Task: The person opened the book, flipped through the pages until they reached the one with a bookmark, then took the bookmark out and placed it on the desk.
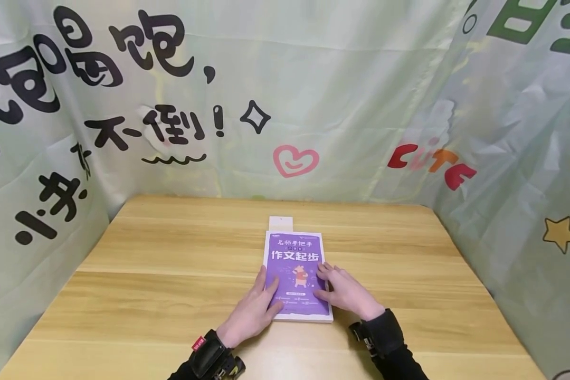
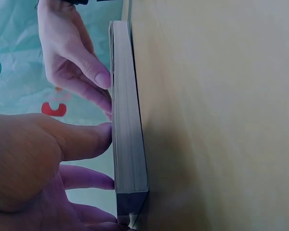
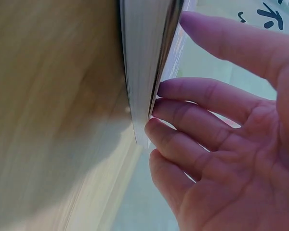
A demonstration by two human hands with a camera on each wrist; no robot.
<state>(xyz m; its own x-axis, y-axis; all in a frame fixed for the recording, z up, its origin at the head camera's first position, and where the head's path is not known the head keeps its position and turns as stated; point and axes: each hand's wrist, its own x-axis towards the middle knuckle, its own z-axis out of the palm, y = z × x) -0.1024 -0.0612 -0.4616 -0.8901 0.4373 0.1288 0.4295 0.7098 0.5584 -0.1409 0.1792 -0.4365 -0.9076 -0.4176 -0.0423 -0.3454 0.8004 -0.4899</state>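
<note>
Table (image 1: 171,253) under book (image 1: 296,279); printed cloth (image 1: 342,84)

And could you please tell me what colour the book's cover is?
The cover is mainly purple, best seen in the head view.

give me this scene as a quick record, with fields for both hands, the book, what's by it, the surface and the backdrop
left hand: left hand, fingers on the book's left side
right hand: right hand, fingertips at its right side
book: purple-covered book, closed, lying flat, cover up
beside it: white card showing past the far edge
surface: wooden table
backdrop: pale printed cloth
</note>
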